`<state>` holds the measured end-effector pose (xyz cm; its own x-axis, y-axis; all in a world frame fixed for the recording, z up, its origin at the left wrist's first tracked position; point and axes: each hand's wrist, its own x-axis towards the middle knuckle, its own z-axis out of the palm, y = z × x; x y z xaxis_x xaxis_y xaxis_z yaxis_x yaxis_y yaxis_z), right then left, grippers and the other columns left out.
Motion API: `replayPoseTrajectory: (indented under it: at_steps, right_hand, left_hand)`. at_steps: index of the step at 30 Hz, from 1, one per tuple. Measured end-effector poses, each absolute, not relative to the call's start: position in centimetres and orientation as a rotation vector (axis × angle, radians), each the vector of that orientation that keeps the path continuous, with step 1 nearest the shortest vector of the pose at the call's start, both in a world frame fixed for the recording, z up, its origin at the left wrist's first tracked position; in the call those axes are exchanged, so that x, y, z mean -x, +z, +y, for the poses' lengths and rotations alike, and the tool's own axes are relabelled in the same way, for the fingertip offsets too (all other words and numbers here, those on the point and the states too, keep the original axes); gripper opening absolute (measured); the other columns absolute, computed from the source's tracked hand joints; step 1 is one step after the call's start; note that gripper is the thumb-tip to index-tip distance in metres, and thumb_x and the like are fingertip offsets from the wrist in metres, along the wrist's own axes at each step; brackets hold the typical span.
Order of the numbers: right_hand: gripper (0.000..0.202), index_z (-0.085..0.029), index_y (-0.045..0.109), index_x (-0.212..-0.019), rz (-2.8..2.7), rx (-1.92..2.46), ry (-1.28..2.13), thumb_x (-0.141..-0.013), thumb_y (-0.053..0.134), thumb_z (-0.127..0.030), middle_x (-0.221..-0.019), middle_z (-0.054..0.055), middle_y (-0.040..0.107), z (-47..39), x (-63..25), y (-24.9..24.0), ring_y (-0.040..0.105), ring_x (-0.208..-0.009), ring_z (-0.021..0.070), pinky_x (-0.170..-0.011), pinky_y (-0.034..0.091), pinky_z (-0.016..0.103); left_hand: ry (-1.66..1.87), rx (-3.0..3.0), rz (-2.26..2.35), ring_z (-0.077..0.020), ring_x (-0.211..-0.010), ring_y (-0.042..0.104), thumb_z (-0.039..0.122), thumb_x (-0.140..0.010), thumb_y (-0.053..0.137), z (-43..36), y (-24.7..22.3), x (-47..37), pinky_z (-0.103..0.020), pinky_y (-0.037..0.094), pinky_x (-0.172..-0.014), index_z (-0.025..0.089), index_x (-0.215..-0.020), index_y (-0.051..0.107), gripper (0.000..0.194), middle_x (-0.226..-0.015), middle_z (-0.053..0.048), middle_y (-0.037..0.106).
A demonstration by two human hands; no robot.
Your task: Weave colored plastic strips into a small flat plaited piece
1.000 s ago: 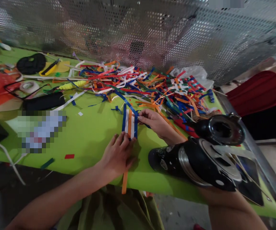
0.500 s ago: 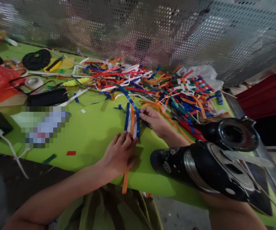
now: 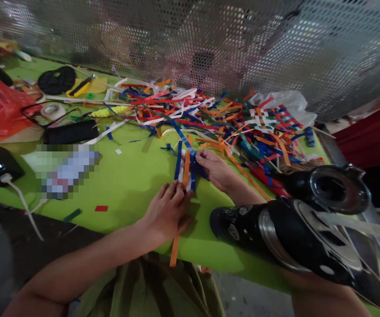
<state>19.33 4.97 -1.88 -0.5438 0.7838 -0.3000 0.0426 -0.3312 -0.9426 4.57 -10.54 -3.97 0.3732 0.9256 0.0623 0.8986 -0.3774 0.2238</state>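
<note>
My left hand [image 3: 165, 211] lies on the green tabletop, its bent fingers pressing down the near ends of several flat plastic strips. Side by side above those fingertips run a blue strip [image 3: 178, 164], an orange strip [image 3: 186, 169] and another blue strip, with white between them. From below the same hand, an orange tail [image 3: 174, 253] hangs towards the table edge. My right hand [image 3: 211, 168] pinches a blue strip between thumb and fingers, just right of the row. A long blue strip [image 3: 182, 134] slants from the pile down to that pinch.
A tangled pile of coloured strips [image 3: 190, 108] fills the back, with woven pieces [image 3: 261, 119] at its right. A black vacuum flask [image 3: 295, 233] lies close by my right forearm. On the left are eyeglasses [image 3: 42, 123], a tape roll [image 3: 53, 111], a utility knife [image 3: 81, 86] and a red bag [image 3: 6, 108].
The whole view has shifted slightly to the right. In the row, the orange strip's far end now leans further right and shows higher. Both hands keep nearly the same hold.
</note>
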Motion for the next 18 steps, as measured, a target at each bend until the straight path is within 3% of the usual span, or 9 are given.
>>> replayPoseTrajectory:
  at_steps: [5, 12, 18]
  right_hand:
    - [0.022, -0.023, 0.05, -0.086, -1.303, 1.023, 2.008, -0.086, 0.07, -0.033, -0.101, 0.003, 0.071, 4.6, -18.6, -1.1, 0.072, -0.09, 0.0176, -0.096, 0.053, 0.038]
    - [0.023, -0.032, 0.054, -0.079, -1.377, 1.066, 1.913, -0.081, 0.069, -0.049, -0.093, 0.007, 0.074, 4.0, -18.2, 0.0, 0.069, -0.104, 0.0312, -0.097, 0.052, 0.051]
    - [0.02, -0.034, 0.058, -0.079, -1.304, 1.021, 1.912, -0.079, 0.071, -0.05, -0.095, 0.008, 0.073, 4.1, -18.5, -0.1, 0.069, -0.104, 0.031, -0.096, 0.052, 0.049]
  left_hand:
    - [0.286, -2.475, 1.663, -0.0364, -0.141, 0.042, 0.051, -0.094, 0.052, -10.6, -4.1, -4.6, -0.051, 0.034, -0.115, 0.017, -0.15, 0.044, 0.066, -0.147, -0.018, 0.049]
    - [0.289, -2.473, 1.662, -0.0357, -0.14, 0.043, 0.051, -0.093, 0.053, -10.6, -4.1, -4.5, -0.051, 0.034, -0.116, 0.016, -0.149, 0.045, 0.067, -0.148, -0.018, 0.049]
    - [0.319, -2.476, 1.665, -0.0364, -0.141, 0.041, 0.05, -0.093, 0.053, -10.7, -4.3, -4.6, -0.052, 0.034, -0.115, 0.015, -0.15, 0.044, 0.067, -0.146, -0.018, 0.051]
